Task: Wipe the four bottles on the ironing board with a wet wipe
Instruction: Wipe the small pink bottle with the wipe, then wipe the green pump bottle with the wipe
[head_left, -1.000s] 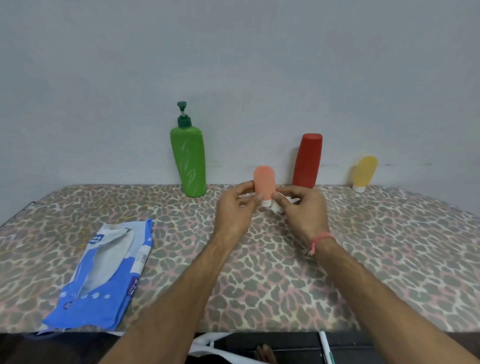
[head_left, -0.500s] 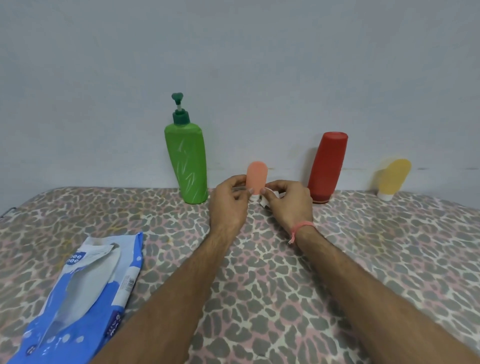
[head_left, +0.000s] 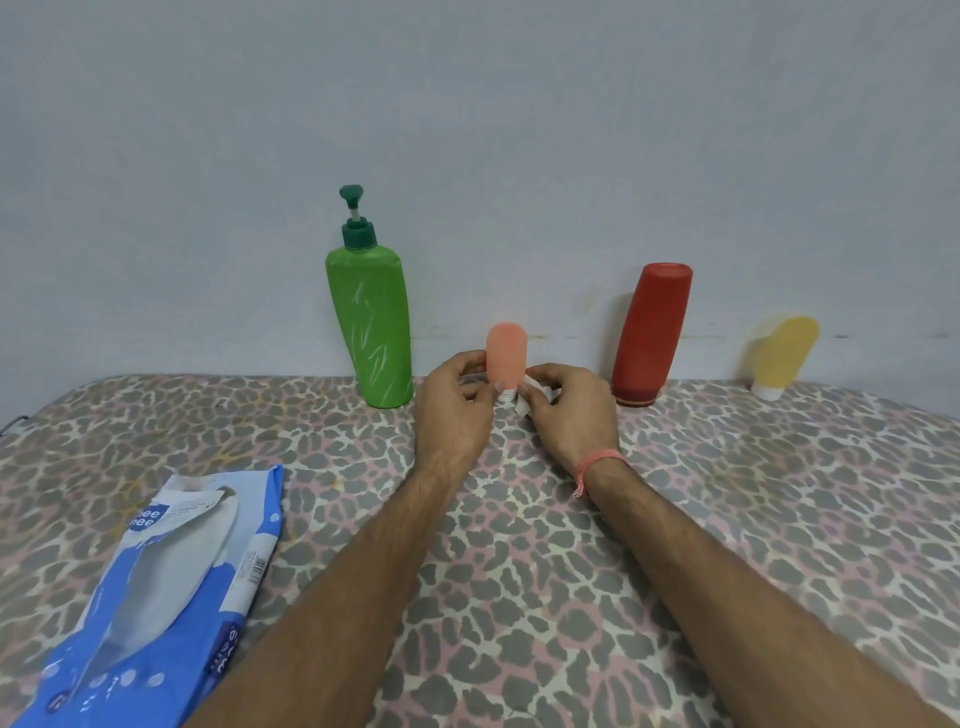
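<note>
Left hand (head_left: 457, 410) pinches the small salmon-pink plastic bottle (head_left: 506, 358); right hand (head_left: 563, 413) fingers clamp the white wet wipe (head_left: 525, 397) at its cap, wiping likely moves upward next.

The tall green plastic pump bottle (head_left: 371, 327) at centre looks smooth with scuffed pale streaks. The red plastic bottle (head_left: 652, 332) at right is glossy; the small peach squeeze tube (head_left: 506, 354) and yellow tube (head_left: 784, 353) look matt. The leopard-print ironing board cover (head_left: 727, 493) is cloth; the blue wipes pack (head_left: 156, 597) at lower left is shiny film.

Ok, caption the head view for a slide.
Both hands, left hand and right hand, wipe a small orange plastic bottle with a white wet wipe.
</note>
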